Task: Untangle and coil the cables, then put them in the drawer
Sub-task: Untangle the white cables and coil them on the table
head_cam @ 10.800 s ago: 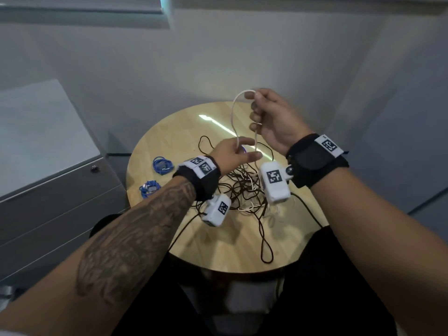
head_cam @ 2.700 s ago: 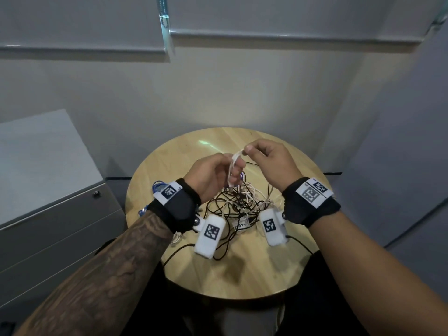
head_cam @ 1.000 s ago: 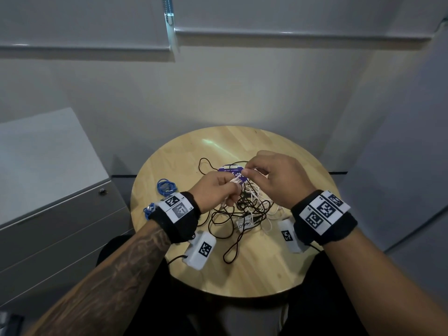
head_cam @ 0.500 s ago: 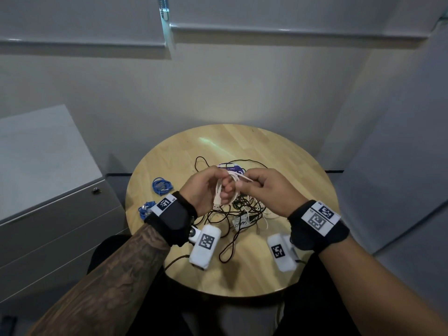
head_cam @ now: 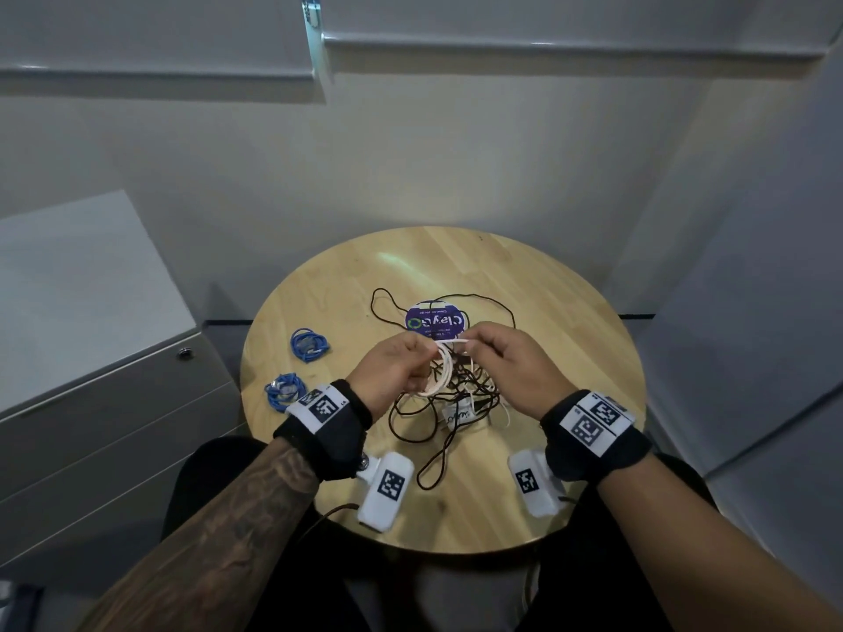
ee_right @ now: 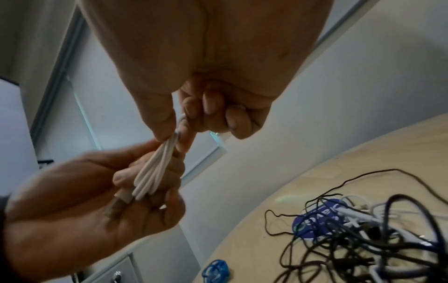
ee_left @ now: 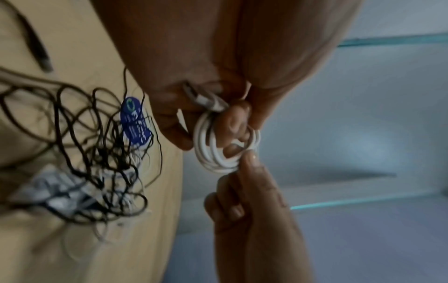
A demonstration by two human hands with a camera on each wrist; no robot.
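Note:
A white cable (head_cam: 441,374) is wound into a small coil (ee_left: 218,151) above the round wooden table (head_cam: 570,321). My left hand (head_cam: 401,374) grips the coil (ee_right: 155,172), its plug tucked in the palm. My right hand (head_cam: 497,362) pinches the cable's end at the top of the coil between thumb and forefinger. Under both hands lies a tangle of dark and white cables (head_cam: 451,403). Two coiled blue cables (head_cam: 309,345) (head_cam: 283,390) lie at the table's left edge.
A purple round sticker (head_cam: 433,322) lies behind the tangle. A grey drawer cabinet (head_cam: 91,403) with a lock (head_cam: 184,353) stands left of the table, its drawers closed. A grey wall rises behind and to the right.
Over ten seconds the long white loop has been wound into a tight coil in my left hand. In the last second both hands stayed over the tangle, the right drawing the cable end across.

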